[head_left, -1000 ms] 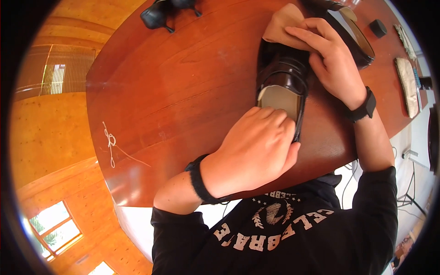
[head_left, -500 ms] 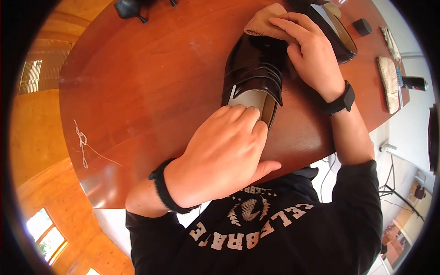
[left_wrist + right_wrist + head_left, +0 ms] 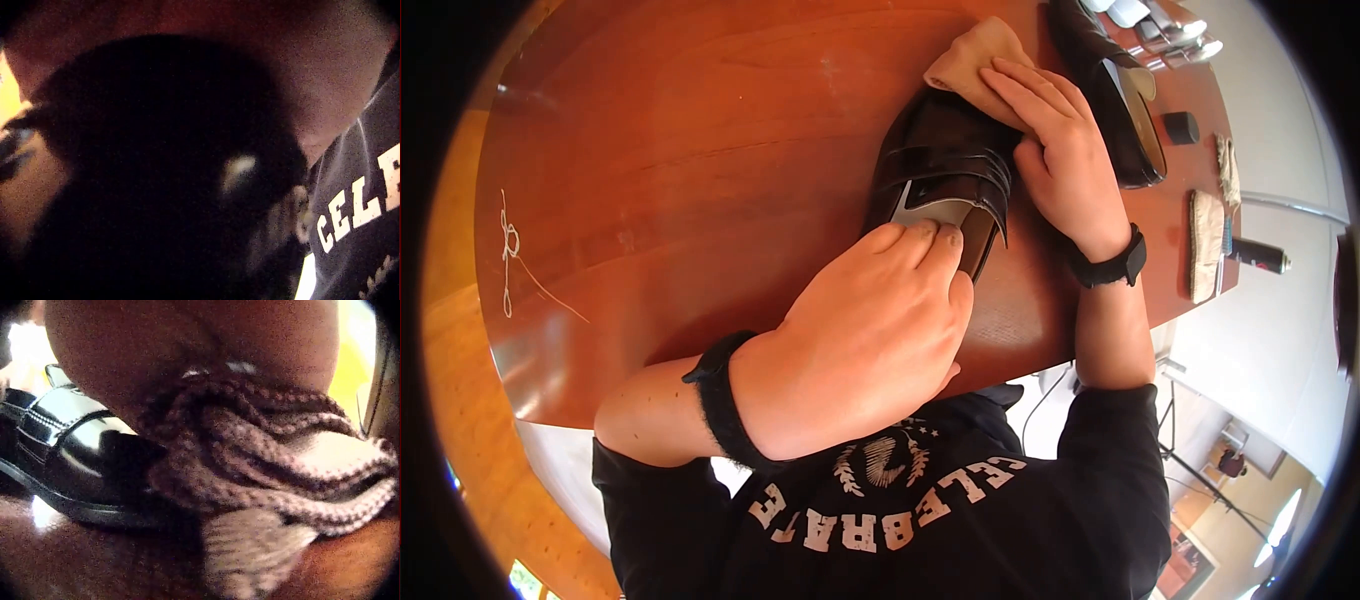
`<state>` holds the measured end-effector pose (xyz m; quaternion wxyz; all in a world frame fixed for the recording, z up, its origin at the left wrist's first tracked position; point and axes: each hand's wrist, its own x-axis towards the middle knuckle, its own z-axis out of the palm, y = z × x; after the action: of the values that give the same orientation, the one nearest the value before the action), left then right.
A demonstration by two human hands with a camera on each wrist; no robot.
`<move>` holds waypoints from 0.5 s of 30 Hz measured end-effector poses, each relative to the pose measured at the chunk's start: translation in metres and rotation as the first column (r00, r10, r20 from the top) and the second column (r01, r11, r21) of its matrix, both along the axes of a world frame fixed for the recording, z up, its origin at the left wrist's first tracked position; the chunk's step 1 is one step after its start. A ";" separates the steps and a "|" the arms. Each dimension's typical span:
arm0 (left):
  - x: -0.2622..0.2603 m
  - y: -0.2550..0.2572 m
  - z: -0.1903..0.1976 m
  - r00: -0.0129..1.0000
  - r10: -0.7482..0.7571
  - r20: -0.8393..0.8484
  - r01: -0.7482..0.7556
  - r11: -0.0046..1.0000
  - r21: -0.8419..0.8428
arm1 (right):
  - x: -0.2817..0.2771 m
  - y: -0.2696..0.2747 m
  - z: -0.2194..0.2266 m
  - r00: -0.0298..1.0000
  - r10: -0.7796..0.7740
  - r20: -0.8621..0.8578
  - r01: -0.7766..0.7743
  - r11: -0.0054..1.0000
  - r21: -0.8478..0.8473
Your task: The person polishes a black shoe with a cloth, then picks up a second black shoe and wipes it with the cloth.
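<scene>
A glossy black loafer point(image 3: 945, 135) lies on the table with its toe pointing away from the body. My left hand point(image 3: 855, 335) grips it at the heel end, fingers curled down into the opening; the fingertips are hidden inside. At the toe, my right hand point(image 3: 1065, 175) holds a folded tan cloth point(image 3: 975, 55) against the leather, fingers laid along it. In the right wrist view the ribbed cloth point(image 3: 269, 456) bunches beneath the palm, beside the shiny loafer point(image 3: 87, 456). The left wrist view is mostly dark, with the black shirt point(image 3: 350, 212) at its right.
A second black loafer point(image 3: 1145, 165) stands right of the cloth, with silver shoes point(image 3: 1185, 40) beyond. Along the right edge are a small black block-shaped item point(image 3: 1180, 127), a beige padded item point(image 3: 1205, 245) and a black can point(image 3: 1260, 255). White string point(image 3: 510, 245) lies at the table's left.
The head view has shifted, so the black heels are out of sight and the silver shoes show. The cloth stays at the toe; my left thumb, earlier stretched out, is now mostly hidden.
</scene>
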<state>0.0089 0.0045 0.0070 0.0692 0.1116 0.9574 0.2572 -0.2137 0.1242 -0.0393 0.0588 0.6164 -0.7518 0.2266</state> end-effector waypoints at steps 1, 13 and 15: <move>0.000 0.000 0.000 1.000 -0.003 0.015 0.003 1.000 -0.003 | -0.002 0.000 0.000 1.000 -0.009 0.002 0.009 1.000 0.014; 0.001 0.000 -0.009 0.997 0.016 -0.077 -0.015 1.000 0.020 | 0.004 0.002 0.021 0.942 0.192 0.274 -0.237 0.961 0.141; 0.002 0.000 -0.009 0.996 0.016 -0.086 -0.014 1.000 0.016 | 0.004 0.002 0.019 0.926 0.163 0.341 -0.209 0.973 0.102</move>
<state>0.0105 0.0045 -0.0025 0.0249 0.1159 0.9584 0.2598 -0.2097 0.1258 -0.0200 -0.1322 0.6408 -0.7028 0.2791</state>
